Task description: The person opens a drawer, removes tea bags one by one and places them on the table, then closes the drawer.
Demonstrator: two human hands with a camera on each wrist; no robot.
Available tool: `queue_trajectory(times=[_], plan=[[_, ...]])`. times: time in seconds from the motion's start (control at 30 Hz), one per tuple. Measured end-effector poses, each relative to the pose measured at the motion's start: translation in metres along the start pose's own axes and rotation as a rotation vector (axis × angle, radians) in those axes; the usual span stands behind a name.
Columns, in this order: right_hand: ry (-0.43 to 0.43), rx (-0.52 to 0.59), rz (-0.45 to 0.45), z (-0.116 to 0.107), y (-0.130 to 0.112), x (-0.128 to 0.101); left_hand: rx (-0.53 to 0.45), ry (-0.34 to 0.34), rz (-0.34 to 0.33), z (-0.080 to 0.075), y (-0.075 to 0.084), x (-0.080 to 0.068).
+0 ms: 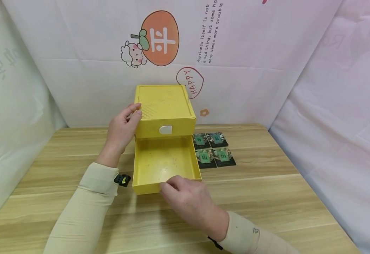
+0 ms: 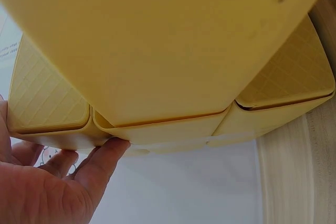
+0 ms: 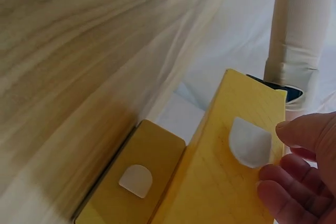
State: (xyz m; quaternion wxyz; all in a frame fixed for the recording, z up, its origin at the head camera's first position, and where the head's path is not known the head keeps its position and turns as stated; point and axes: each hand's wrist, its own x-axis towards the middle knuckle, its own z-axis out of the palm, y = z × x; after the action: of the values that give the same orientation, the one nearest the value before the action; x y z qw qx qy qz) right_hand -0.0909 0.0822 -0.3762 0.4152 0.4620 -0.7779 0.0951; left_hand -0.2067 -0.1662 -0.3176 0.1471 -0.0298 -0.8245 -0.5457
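Left hand (image 1: pixel 122 127) lay flat-fingered against the left side of the yellow drawer box (image 1: pixel 164 106), while the right hand (image 1: pixel 188 199), nearer the person, pinched the front wall of its pulled-out lower drawer (image 1: pixel 164 160), long axis running box-to-person.

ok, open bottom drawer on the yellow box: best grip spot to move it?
Probably the white tab on the drawer front, approached from the front, the near table edge. It is the only protruding grip; the right hand is already there, while the left hand steadies the box on its left side.
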Motion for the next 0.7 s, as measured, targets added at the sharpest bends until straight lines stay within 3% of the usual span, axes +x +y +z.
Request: queue_trajectory(times=[0.33, 0.7], plan=[[-0.117, -0.023, 0.021, 0.0019, -0.0033, -0.0092, 0.004, 0.003, -0.001, -0.0002, 0.0011, -0.0011], [-0.135, -0.079, 0.025, 0.0047, -0.0017, -0.0055, 0.006, 0.003, 0.009, -0.0001, 0.0005, -0.0013]])
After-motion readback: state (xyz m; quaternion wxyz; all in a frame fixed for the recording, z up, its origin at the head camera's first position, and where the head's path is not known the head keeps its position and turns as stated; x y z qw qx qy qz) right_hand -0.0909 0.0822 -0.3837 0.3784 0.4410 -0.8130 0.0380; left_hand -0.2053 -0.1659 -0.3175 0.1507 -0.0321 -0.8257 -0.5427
